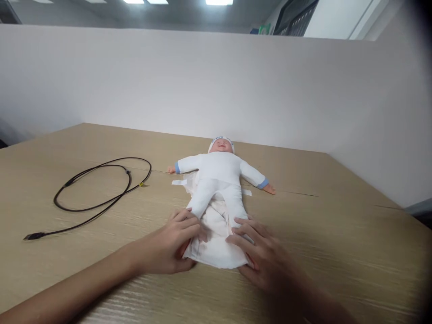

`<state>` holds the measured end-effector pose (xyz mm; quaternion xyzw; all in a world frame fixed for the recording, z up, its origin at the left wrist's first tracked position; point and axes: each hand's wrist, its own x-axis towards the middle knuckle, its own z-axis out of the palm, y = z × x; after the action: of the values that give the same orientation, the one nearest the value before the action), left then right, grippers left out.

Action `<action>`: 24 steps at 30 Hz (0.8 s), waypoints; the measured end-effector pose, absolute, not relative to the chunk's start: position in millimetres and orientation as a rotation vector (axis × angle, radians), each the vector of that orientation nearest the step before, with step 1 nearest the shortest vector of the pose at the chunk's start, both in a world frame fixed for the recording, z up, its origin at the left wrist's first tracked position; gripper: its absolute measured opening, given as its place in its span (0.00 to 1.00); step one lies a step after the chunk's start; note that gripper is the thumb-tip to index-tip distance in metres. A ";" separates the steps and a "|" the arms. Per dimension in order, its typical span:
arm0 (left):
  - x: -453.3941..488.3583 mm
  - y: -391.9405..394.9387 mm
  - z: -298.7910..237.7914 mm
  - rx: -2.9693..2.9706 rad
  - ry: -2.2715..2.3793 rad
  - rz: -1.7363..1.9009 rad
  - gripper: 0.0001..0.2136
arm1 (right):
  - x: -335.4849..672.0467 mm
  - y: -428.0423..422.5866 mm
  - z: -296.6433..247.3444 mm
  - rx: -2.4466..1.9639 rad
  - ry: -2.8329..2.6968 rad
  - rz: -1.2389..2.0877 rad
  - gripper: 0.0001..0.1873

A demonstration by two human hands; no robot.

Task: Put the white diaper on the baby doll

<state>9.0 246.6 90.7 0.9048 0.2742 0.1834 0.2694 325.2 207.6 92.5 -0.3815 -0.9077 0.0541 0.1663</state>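
A baby doll [219, 166] in a white suit with blue cuffs and a white cap lies on its back, arms spread and legs apart. Beneath its hips and legs is a white diaper [216, 252], whose near edge points toward me. White tape tabs [179, 182] stick out on both sides of the doll's hips. My left hand [185, 238] is closed at the diaper's near left corner, its fingers by the doll's foot. At the near right corner my right hand [256, 249] grips the diaper, fingers over the doll's lower leg. Both doll feet are mostly hidden by my hands.
A looped black cable [111, 204] with a plug at its end lies on the left of the wooden table [337, 252]. Behind the table rises a pale partition [202, 81]. A seam line runs across the tabletop near the doll's arms.
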 end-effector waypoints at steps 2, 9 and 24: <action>12.5 242.5 89.2 2.436 0.770 0.488 0.16 | 321.6 205.9 87.7 -1.098 -2.560 0.157 0.14; 10.8 222.3 95.4 2.362 0.818 0.452 0.12 | 323.8 191.9 87.4 -1.068 -2.499 0.222 0.15; 25.9 269.4 123.9 2.190 0.901 0.949 0.11 | 321.2 213.1 118.5 -1.152 -1.994 0.529 0.14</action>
<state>25.9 269.4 123.9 0.8214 0.3378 0.3558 0.2909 321.2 213.1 118.5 -0.4510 -0.7808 0.2071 0.3796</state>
